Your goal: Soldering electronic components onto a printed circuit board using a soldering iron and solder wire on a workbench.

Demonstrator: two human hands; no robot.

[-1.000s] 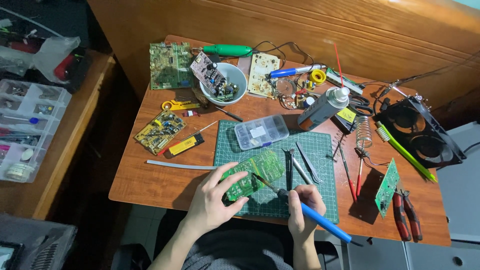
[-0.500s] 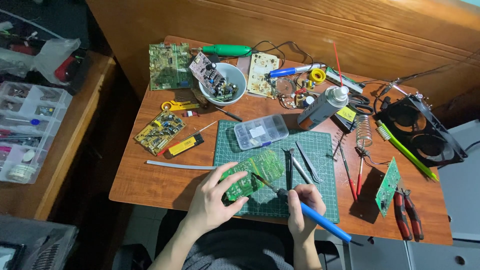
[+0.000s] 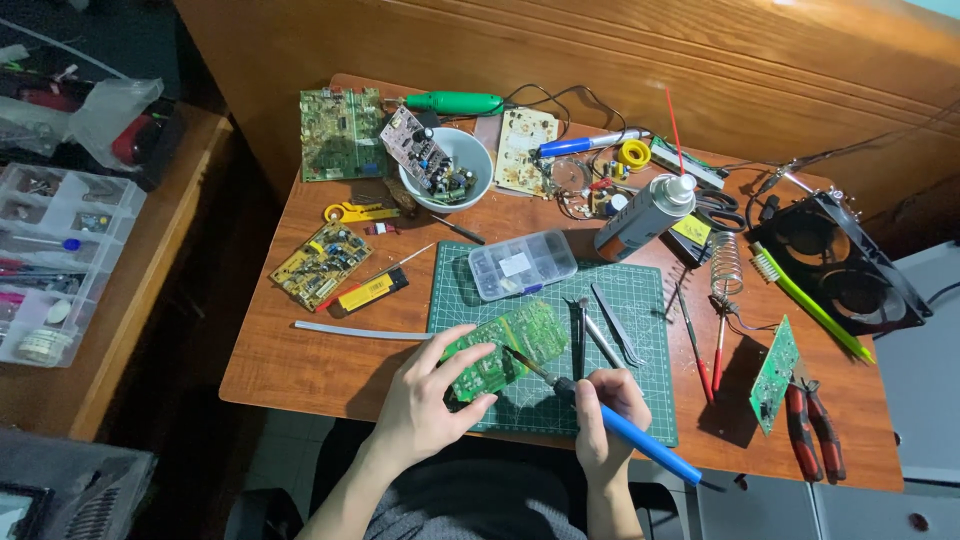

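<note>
— Head view: what does the left hand [image 3: 425, 400] hold?

— Its fingers [image 3: 470, 355] are clamped on the near end of a green rectangular circuit board [image 3: 510, 345], thumb under the edge, pressing it onto the dark green gridded cutting mat [image 3: 640, 410] on the brown wooden worktop [image 3: 300, 360].

— And the right hand [image 3: 605, 410]?

— Its fingers are closed around a blue-handled soldering iron [image 3: 630, 435]; the metal tip reaches up and left from them and touches the board.

— What lies close by?

— Just beyond the right fingers, black tweezers [image 3: 577, 335] and silver tweezers [image 3: 618, 325] rest on the mat. Farther beyond sits a clear plastic parts box [image 3: 522, 265]. Left of the left fingers lies a white strip [image 3: 350, 331], and beyond it a yellow circuit board [image 3: 320, 265]. Well right of the right fingers, red-handled pliers [image 3: 815, 430] lie beside a small green board [image 3: 773, 372].
</note>
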